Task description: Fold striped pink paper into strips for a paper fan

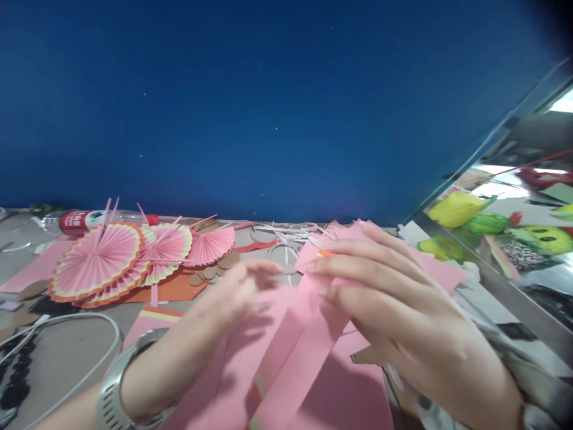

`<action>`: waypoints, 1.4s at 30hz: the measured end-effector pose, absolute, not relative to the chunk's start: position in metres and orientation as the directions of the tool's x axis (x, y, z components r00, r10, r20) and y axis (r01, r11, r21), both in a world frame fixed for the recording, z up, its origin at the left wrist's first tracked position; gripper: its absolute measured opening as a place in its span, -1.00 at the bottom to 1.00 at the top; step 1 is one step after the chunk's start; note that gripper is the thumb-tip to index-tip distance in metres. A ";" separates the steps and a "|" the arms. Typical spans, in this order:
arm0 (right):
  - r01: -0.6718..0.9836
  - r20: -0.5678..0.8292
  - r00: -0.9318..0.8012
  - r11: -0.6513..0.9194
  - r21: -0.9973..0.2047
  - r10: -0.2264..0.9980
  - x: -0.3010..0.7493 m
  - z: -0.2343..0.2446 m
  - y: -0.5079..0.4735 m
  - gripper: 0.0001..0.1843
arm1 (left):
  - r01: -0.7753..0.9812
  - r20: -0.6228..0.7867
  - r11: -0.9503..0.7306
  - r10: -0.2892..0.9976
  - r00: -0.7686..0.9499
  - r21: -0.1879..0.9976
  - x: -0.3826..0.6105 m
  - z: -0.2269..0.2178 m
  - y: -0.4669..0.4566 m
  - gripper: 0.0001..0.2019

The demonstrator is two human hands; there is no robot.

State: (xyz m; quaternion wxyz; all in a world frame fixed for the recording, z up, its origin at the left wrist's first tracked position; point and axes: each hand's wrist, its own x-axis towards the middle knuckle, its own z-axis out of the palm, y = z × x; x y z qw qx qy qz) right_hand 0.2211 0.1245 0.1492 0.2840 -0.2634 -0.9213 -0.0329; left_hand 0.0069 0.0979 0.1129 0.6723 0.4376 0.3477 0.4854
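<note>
A folded pink paper strip (290, 364) with orange and pale yellow at its lower end slants up toward my right hand (403, 292). The fingers of that hand lie over its upper end and grip it; the thumb is hidden. My left hand (246, 292), with a watch on the wrist, is just left of the strip, over more pink paper (215, 382). Its fingers look curled but are smeared by motion, and no object shows clearly in them. Several pink sheets (353, 382) lie beneath both hands.
Pleated pink paper fans (96, 260) lie at the left on an orange sheet (172, 286), by a plastic bottle (83, 221). Round brown discs (210, 273) and white cables (286, 230) are behind my hands. A blue partition (268, 107) rises at the back; yellow-green items (456, 209) are beyond the right edge.
</note>
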 end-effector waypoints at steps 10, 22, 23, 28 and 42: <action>0.573 0.449 -0.318 0.547 -0.610 0.835 0.205 0.130 0.127 -0.56 | -0.069 -0.157 0.239 0.802 0.577 0.969 0.020 0.116 0.083 -0.67; 0.390 0.035 -0.408 0.209 -0.897 0.913 0.189 0.134 0.127 -0.82 | -0.226 -0.221 0.381 0.827 0.517 0.897 0.023 0.106 0.087 -0.63; 0.381 0.027 -0.418 0.202 -0.902 0.908 0.189 0.132 0.127 -0.82 | -0.223 -0.207 0.368 0.826 0.525 0.903 0.023 0.106 0.087 -0.61; 0.449 0.027 -0.418 0.232 -0.863 0.908 0.190 0.127 0.126 -0.71 | -0.089 -0.231 0.321 0.822 0.521 0.943 0.024 0.101 0.085 -0.62; 0.489 0.181 -0.314 0.323 -0.810 0.932 0.192 0.130 0.123 -0.62 | -0.113 -0.226 0.337 0.809 0.543 0.935 0.031 0.086 0.079 -0.57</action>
